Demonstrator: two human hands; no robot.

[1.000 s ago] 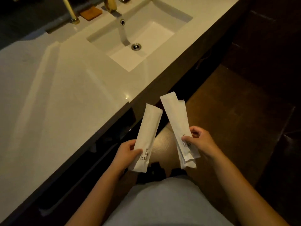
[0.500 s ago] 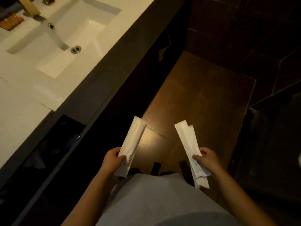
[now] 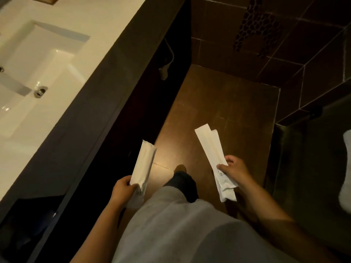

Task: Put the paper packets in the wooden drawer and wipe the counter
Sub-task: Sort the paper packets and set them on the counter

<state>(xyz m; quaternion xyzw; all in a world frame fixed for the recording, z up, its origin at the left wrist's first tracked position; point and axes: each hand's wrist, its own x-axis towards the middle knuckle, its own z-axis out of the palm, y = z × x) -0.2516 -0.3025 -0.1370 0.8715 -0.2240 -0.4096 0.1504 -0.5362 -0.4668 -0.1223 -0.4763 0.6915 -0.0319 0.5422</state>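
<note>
While the person stands beside the vanity, each hand carries paper packets above the brown floor [image 3: 218, 103], clear of the counter [image 3: 79, 18]. The left hand [image 3: 123, 190] is closed around the lower end of one long, narrow white packet [image 3: 144, 164]; its upper end points away from the body, and small dark print near the grip is too blurred to read. The right hand [image 3: 234, 170] pinches a stack of packets [image 3: 210, 147] of the same white paper, thumb on top. At least two overlap, their top edges staggered and lower ends fanned out below the fingers; the exact count cannot be told. A line of print sits just beside the thumb. The white counter with its sunken basin [image 3: 38, 73] lies to the left, well apart from both hands.
</note>
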